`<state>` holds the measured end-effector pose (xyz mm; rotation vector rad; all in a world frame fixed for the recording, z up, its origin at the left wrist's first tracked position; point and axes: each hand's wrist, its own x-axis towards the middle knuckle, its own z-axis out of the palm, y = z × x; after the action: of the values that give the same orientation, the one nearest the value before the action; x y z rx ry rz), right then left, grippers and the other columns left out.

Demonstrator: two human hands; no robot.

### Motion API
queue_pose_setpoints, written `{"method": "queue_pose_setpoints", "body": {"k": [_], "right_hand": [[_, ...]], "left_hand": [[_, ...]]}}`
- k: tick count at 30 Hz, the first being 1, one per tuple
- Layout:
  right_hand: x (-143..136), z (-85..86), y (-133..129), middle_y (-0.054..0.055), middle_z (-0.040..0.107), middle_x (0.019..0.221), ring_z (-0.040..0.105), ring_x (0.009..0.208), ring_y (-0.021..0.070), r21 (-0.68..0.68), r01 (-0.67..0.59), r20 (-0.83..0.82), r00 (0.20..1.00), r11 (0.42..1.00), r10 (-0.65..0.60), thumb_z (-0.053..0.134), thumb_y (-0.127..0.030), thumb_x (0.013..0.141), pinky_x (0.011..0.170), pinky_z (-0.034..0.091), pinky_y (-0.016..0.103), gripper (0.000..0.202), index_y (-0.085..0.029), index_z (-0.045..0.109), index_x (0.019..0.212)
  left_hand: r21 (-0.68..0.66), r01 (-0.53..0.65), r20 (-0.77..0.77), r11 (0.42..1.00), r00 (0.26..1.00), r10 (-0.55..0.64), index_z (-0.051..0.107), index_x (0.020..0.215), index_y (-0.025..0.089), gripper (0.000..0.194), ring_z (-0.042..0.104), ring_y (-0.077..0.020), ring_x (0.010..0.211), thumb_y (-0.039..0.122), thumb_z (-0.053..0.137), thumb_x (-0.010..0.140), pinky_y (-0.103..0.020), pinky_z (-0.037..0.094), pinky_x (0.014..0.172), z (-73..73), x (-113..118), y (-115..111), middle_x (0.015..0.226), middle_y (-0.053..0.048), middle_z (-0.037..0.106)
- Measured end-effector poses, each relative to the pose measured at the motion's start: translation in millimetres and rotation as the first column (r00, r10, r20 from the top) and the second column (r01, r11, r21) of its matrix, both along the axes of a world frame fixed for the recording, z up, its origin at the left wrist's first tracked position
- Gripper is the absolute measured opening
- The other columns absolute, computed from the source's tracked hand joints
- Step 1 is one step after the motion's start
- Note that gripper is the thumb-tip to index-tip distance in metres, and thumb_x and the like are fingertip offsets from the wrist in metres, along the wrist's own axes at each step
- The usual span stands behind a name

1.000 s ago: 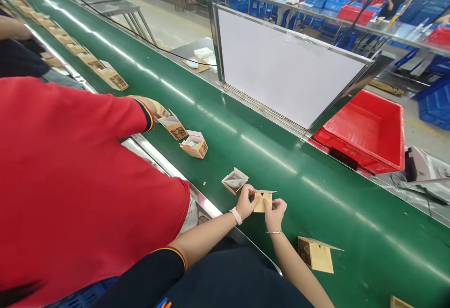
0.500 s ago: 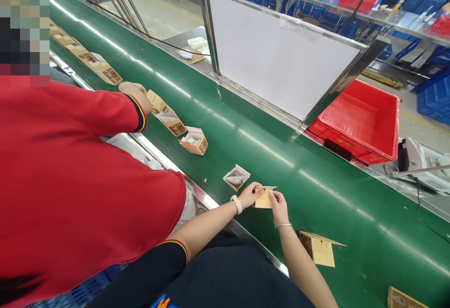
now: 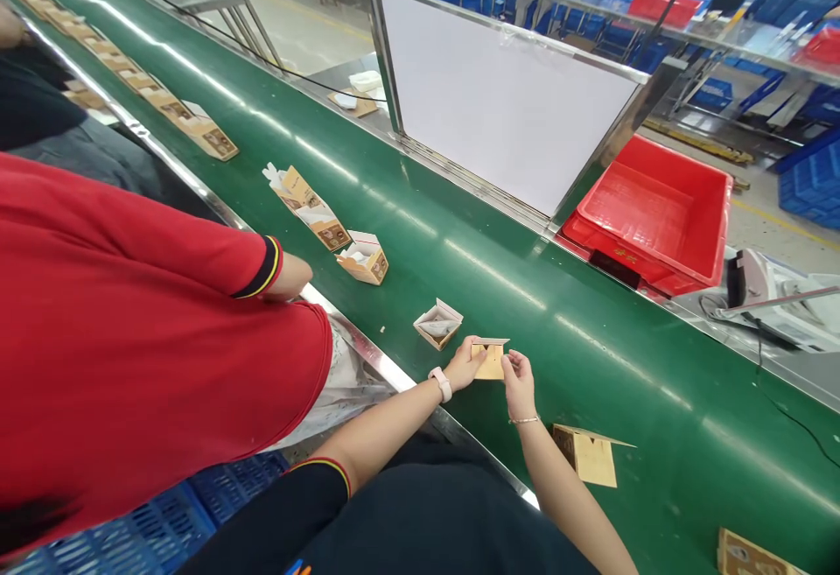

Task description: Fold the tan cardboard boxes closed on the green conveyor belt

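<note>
My left hand (image 3: 465, 363) grips the left side of a small tan carton (image 3: 488, 363) whose top flap stands up, over the green belt. Close to the carton's right edge is my right hand (image 3: 519, 382), its fingers curled; whether the fingertips still touch the cardboard is unclear. An open carton (image 3: 438, 326) with a pale packet inside sits just beyond my left hand. To the right of my right wrist stands another tan carton (image 3: 594, 459) with its lid flap sticking out.
A co-worker in a red shirt (image 3: 164, 339) stands close on my left. More cartons (image 3: 371, 260) line the green belt (image 3: 499, 295) at the upper left. Beyond it are a white panel (image 3: 505, 94) and a red bin (image 3: 656, 207). One carton (image 3: 748, 555) lies lower right.
My right hand's fingers have loosened at the carton's right side, while my left hand keeps its grip. The co-worker's arm has drawn back from the cartons towards the belt's near edge.
</note>
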<state>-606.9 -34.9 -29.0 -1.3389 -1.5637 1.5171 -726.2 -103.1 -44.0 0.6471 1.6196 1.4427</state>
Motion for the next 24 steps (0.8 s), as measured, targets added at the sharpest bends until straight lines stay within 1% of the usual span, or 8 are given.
{"method": "queue_pose_setpoints", "body": {"k": [3,5,8,11,13,15,18,24], "right_hand": [[25,8.0,-12,0.01,0.061,0.095,0.06,0.083,0.0207,0.175,0.095,0.034,0.994,0.98,-0.103,0.054,-0.051,0.078,0.066,0.051,0.034,0.039,-0.018,0.053,0.098],[36,17.5,-22,0.01,0.059,0.096,0.058,0.088,0.0221,0.406,0.102,0.022,0.992,0.908,-0.121,0.056,-0.045,0.08,0.071,0.051,0.037,0.031,-0.019,0.053,0.097],[33,30.5,-44,0.008,0.059,0.09,0.059,0.087,0.0223,0.62,-0.126,0.025,0.99,0.775,0.141,0.056,-0.034,0.082,0.075,0.051,0.04,0.016,-0.022,0.057,0.093],[2,31.3,-63,0.013,0.06,0.109,0.059,0.098,0.0246,0.593,-0.389,0.103,0.905,0.705,0.412,0.049,-0.03,0.086,0.075,0.054,0.039,0.033,-0.023,0.053,0.118],[-25,25.1,-68,0.016,0.05,0.129,0.05,0.118,0.0284,0.594,-0.425,0.158,0.894,0.683,0.419,0.048,-0.029,0.086,0.085,0.052,0.045,0.054,-0.02,0.036,0.138],[-48,17.9,-67,0.019,0.043,0.138,0.039,0.129,0.0312,0.624,-0.425,0.227,0.902,0.656,0.368,0.047,-0.026,0.085,0.096,0.045,0.052,0.062,-0.015,0.026,0.143],[-62,13.5,-56,0.02,0.046,0.136,0.036,0.132,0.0314,0.631,-0.47,0.329,0.883,0.618,0.335,0.045,-0.017,0.083,0.103,0.037,0.058,0.055,-0.011,0.037,0.137],[-42,24.4,-38,0.012,0.063,0.115,0.045,0.127,0.0305,0.6,-0.614,0.43,0.788,0.513,0.441,0.05,-0.014,0.077,0.105,0.035,0.058,0.038,-0.018,0.06,0.114]], "left_hand": [[-0.029,-0.033,-0.034,0.999,0.999,0.032,0.048,0.11,0.018,0.04,0.055,-0.022,0.104,0.044,0.06,0.082,-0.041,0.043,0.094,13.1,11,-2,0.107,-0.01,0.057],[0.015,-0.085,-0.158,0.996,0.984,0.086,0.049,0.107,0.019,0.034,0.055,-0.0218,0.102,0.043,0.056,0.083,-0.039,0.044,0.09,22.6,17,-14,0.105,-0.009,0.057],[0.161,-0.19,-0.429,0.968,0.87,0.242,0.053,0.097,0.02,0.026,0.057,-0.0209,0.092,0.044,0.048,0.087,-0.037,0.046,0.084,31.9,6,-49,0.095,-0.008,0.057],[0.256,-0.298,-0.653,0.92,0.648,0.392,0.052,0.106,0.019,0.034,0.054,-0.0252,0.102,0.046,0.048,0.087,-0.043,0.041,0.091,34.0,-40,-82,0.105,-0.011,0.057],[0.184,-0.201,-0.749,0.962,0.606,0.269,0.048,0.121,0.02,0.044,0.048,-0.0285,0.116,0.047,0.046,0.088,-0.046,0.036,0.097,33.1,-78,-91,0.12,-0.015,0.055],[0.046,0.096,-0.802,0.994,0.596,-0.021,0.045,0.13,0.022,0.05,0.044,-0.0296,0.123,0.05,0.044,0.088,-0.047,0.036,0.098,31.0,-106,-87,0.129,-0.014,0.054],[-0.092,0.41,-0.825,0.908,0.479,-0.3,0.044,0.133,0.025,0.05,0.038,-0.0304,0.129,0.049,0.04,0.09,-0.046,0.036,0.096,27.4,-119,-72,0.132,-0.011,0.054],[-0.163,0.501,-0.835,0.85,0.389,-0.389,0.059,0.12,0.028,0.037,0.038,-0.0287,0.129,0.041,0.037,0.093,-0.044,0.033,0.09,28.1,-94,-47,0.128,-0.006,0.06]]}}
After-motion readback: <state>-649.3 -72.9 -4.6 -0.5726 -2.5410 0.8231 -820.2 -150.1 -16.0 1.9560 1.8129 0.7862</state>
